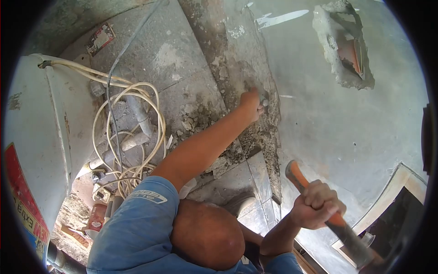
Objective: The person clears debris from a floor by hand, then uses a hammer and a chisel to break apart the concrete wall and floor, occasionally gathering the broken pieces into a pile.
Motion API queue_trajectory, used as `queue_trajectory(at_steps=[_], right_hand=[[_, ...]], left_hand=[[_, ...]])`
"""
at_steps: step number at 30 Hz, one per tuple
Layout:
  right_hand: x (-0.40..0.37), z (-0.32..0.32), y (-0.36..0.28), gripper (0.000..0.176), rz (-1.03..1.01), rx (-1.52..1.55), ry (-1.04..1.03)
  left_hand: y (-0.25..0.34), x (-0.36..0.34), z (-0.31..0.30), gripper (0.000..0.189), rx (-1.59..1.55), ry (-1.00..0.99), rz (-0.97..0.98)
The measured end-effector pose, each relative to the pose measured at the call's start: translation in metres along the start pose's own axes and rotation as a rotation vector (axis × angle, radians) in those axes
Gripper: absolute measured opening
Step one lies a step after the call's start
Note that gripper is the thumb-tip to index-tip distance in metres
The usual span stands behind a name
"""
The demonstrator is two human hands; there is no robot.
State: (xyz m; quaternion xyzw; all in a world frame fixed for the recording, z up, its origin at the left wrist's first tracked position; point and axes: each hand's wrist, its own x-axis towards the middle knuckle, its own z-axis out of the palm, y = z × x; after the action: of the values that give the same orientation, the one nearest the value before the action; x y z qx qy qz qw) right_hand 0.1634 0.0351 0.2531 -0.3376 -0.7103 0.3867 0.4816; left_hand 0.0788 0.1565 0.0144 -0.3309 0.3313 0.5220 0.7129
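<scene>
My left hand (251,106) reaches forward with its fingers closed around a metal chisel (265,102). Only the chisel's blunt grey end shows; its tip is hidden by the hand and the broken wall base. Rough chipped masonry (262,132) runs along the foot of the wall beside that hand. At the lower right, my right hand (318,205) grips a hammer (340,221) by its orange and black handle. The hammer's head is low at the right edge, dark and blurred, well apart from the chisel.
Rubble (194,121) lies on the grey floor tiles (169,55). A coiled cream cable (159,109) and grey pipe pieces (137,112) are at left, near a white appliance-like box (34,105). The wall (319,123) has a cut-out hole (349,52) and a framed opening (378,205).
</scene>
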Motion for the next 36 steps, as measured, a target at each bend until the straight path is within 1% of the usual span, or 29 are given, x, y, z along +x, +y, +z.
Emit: queue_trajectory(at_steps=[2, 3, 4, 5, 6, 8, 9, 10, 11, 12, 14, 15, 16, 17, 18, 19, 20, 21, 22, 23, 24, 26, 28, 29, 31, 32, 33, 35, 36], right_hand=[[-0.022, -0.004, 0.036, 0.032, -0.089, 0.113, -0.020], [-0.069, -0.030, 0.094, 0.036, -0.006, -0.026, -0.041], [-0.135, -0.054, 0.152, 0.037, 0.226, -0.879, 0.028], [-0.098, -0.016, 0.130, 0.039, 1.032, -0.807, -0.233], [-0.095, -0.011, 0.124, 0.039, 1.013, -0.798, -0.223], [-0.097, -0.016, 0.112, 0.040, 0.795, -0.842, -0.106], [-0.094, -0.023, 0.088, 0.039, 0.853, -0.862, -0.048], [-0.072, -0.025, 0.072, 0.039, 0.873, -0.859, 0.007], [-0.045, -0.018, 0.048, 0.039, 0.629, -0.537, 0.070], [-0.025, -0.012, 0.019, 0.040, 0.400, -0.230, 0.133], [-0.003, -0.008, -0.003, 0.041, 0.166, 0.245, 0.138], [-0.011, -0.008, 0.003, 0.042, 0.130, 0.228, 0.156], [-0.037, -0.016, 0.044, 0.041, 0.051, 0.284, 0.115], [-0.074, -0.024, 0.094, 0.037, 0.156, -0.262, 0.056], [-0.150, -0.066, 0.161, 0.030, 0.124, -1.183, -0.295], [-0.104, -0.015, 0.135, 0.027, 1.003, -0.776, -0.183], [-0.098, -0.010, 0.128, 0.027, 0.983, -0.764, -0.172], [-0.089, -0.012, 0.129, 0.026, 0.793, -0.841, -0.179], [-0.098, -0.018, 0.111, 0.026, 0.671, -0.929, -0.181], [-0.090, -0.016, 0.074, 0.025, 0.830, -0.754, -0.004], [-0.059, -0.007, 0.055, 0.026, 0.919, -0.538, 0.167], [-0.029, -0.012, 0.026, 0.032, 0.202, -0.152, 0.148], [0.005, -0.009, -0.004, 0.033, -0.010, 0.082, -0.043], [-0.010, -0.012, 0.011, 0.033, -0.026, 0.181, 0.036], [-0.090, -0.034, 0.111, 0.033, -0.183, -0.999, -0.021], [-0.108, -0.029, 0.133, 0.029, 0.327, -0.929, -0.108], [-0.110, -0.019, 0.141, 0.025, 0.830, -0.813, -0.191], [-0.090, -0.017, 0.140, 0.025, 0.744, -0.823, -0.203], [-0.095, -0.022, 0.107, 0.025, 0.767, -0.877, -0.217]], left_hand=[[-0.002, 0.006, -0.002, 0.024, 0.000, -0.010, 0.004], [-0.004, 0.010, -0.003, 0.024, -0.004, -0.015, 0.005], [-0.007, 0.013, -0.004, 0.024, 0.004, -0.003, 0.009], [-0.005, 0.014, -0.002, 0.023, 0.016, 0.004, 0.021], [0.000, 0.010, 0.001, 0.023, 0.024, -0.010, 0.036], [0.002, 0.002, 0.002, 0.023, 0.020, -0.006, 0.021], [-0.012, -0.002, -0.006, 0.023, 0.025, 0.017, -0.012], [-0.006, 0.002, -0.003, 0.023, 0.001, -0.024, -0.003], [-0.001, 0.007, -0.001, 0.023, -0.026, -0.064, 0.003], [-0.005, 0.009, -0.004, 0.023, -0.027, -0.047, -0.012], [-0.004, 0.014, -0.002, 0.023, 0.022, -0.037, 0.013], [-0.001, 0.011, -0.001, 0.023, 0.017, -0.037, 0.015], [0.001, 0.006, 0.000, 0.023, 0.029, 0.006, 0.010], [0.002, 0.001, 0.002, 0.023, 0.043, 0.046, 0.004], [-0.003, 0.003, 0.000, 0.023, 0.045, 0.036, 0.005], [-0.007, 0.012, -0.001, 0.022, 0.053, -0.007, 0.018], [-0.002, 0.018, -0.001, 0.021, 0.068, -0.046, 0.042], [0.017, 0.016, 0.011, 0.021, 0.051, -0.065, 0.076], [0.013, 0.009, 0.005, 0.022, 0.018, -0.097, 0.046], [0.003, 0.000, -0.004, 0.023, -0.004, -0.124, 0.004], [0.013, 0.002, 0.002, 0.023, 0.001, -0.128, 0.028], [0.000, 0.002, 0.000, 0.024, -0.034, -0.045, 0.017], [0.001, -0.003, 0.001, 0.025, -0.032, -0.061, 0.012], [0.003, -0.005, 0.000, 0.025, -0.035, -0.079, 0.013], [-0.003, 0.008, -0.006, 0.024, -0.020, -0.073, 0.013], [-0.003, 0.014, -0.003, 0.023, 0.005, -0.075, 0.021], [-0.005, 0.011, 0.000, 0.023, 0.009, -0.093, 0.032], [0.001, 0.011, 0.006, 0.021, 0.021, 0.015, 0.099], [-0.012, 0.006, -0.002, 0.021, 0.018, 0.040, 0.059]])
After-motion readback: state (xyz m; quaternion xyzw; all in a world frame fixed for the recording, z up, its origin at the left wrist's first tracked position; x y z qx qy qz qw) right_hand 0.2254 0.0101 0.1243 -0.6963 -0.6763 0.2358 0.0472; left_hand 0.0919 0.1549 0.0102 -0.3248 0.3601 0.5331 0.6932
